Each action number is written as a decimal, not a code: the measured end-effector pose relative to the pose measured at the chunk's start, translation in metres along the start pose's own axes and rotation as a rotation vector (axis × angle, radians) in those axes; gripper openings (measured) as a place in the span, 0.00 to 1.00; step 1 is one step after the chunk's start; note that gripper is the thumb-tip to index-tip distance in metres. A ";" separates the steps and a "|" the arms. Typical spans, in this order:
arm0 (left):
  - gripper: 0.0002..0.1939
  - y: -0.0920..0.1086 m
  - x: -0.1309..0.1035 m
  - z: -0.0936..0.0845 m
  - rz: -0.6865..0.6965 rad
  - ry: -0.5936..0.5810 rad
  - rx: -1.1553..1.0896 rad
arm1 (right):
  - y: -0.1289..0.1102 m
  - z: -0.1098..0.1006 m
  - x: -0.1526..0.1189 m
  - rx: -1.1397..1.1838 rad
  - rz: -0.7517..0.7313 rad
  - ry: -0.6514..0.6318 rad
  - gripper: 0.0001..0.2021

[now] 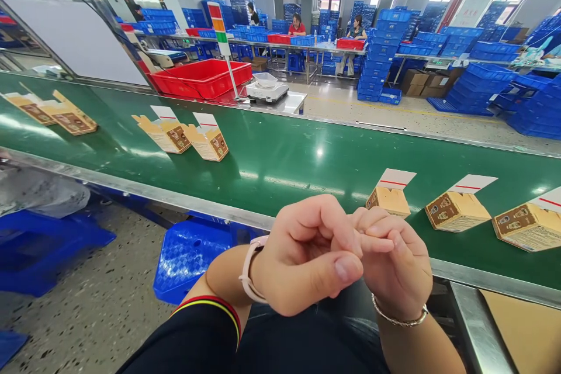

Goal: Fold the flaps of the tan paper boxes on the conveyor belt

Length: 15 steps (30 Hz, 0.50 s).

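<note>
My left hand [313, 257], with a pale pink band on its wrist, is held in front of my body near the belt's front edge, its fingers curled in toward the thumb. Against its fingertips rests my right hand [397, 260], a bracelet on the wrist and its fingers bent. No object shows in either hand. Just behind the right hand, a small brown and tan carton [390, 201] with a raised white flap is partly hidden. Two similar cartons stand to its right, a middle carton [458, 210] and an outer carton [528, 225] at the picture's edge.
More cartons [214, 145] stand leftward on the green conveyor belt [289, 158]. Beyond it are a red bin [210, 79], a white scale [267, 90] and a signal tower [219, 29]. A blue stool [193, 251] is below left; cardboard [521, 327] lies at lower right. People sit at far tables.
</note>
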<state>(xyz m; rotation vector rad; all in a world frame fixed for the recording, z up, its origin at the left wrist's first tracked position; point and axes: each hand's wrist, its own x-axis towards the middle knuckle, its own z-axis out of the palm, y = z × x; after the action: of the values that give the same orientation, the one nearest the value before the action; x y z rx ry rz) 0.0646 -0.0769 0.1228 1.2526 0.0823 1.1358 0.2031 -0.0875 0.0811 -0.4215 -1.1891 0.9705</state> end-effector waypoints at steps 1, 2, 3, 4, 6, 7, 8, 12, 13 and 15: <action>0.11 0.000 0.000 0.000 0.003 -0.009 0.001 | 0.000 0.000 0.000 -0.004 -0.004 0.004 0.09; 0.11 -0.001 0.000 0.000 0.005 -0.020 0.002 | -0.001 0.000 0.000 -0.009 -0.011 0.009 0.09; 0.11 -0.001 0.000 -0.001 0.006 -0.029 0.002 | -0.001 0.000 0.000 -0.015 -0.020 0.012 0.09; 0.11 -0.001 0.000 -0.001 0.005 -0.038 0.002 | -0.001 0.000 0.001 -0.023 -0.029 0.013 0.09; 0.11 0.000 0.001 0.000 -0.005 -0.045 0.001 | -0.001 0.001 0.000 -0.042 -0.043 0.011 0.09; 0.11 0.001 0.002 0.001 -0.017 -0.040 0.000 | 0.000 0.001 0.000 -0.055 -0.049 0.009 0.10; 0.12 0.002 0.002 0.001 -0.038 -0.030 0.002 | 0.000 0.000 -0.001 -0.075 -0.059 0.009 0.11; 0.15 0.005 0.002 0.003 -0.136 0.038 0.017 | 0.001 -0.008 -0.005 -0.388 -0.231 0.025 0.12; 0.15 0.005 0.001 0.001 -0.153 0.051 0.018 | 0.000 -0.011 -0.004 -0.526 -0.303 0.016 0.12; 0.15 0.001 0.002 -0.003 -0.179 0.062 0.008 | -0.003 -0.017 -0.002 -0.798 -0.434 -0.058 0.14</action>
<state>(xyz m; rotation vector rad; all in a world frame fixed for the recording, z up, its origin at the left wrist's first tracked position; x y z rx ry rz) 0.0626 -0.0739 0.1236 1.1917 0.2412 1.0194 0.2199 -0.0876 0.0762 -0.7222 -1.6166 0.1010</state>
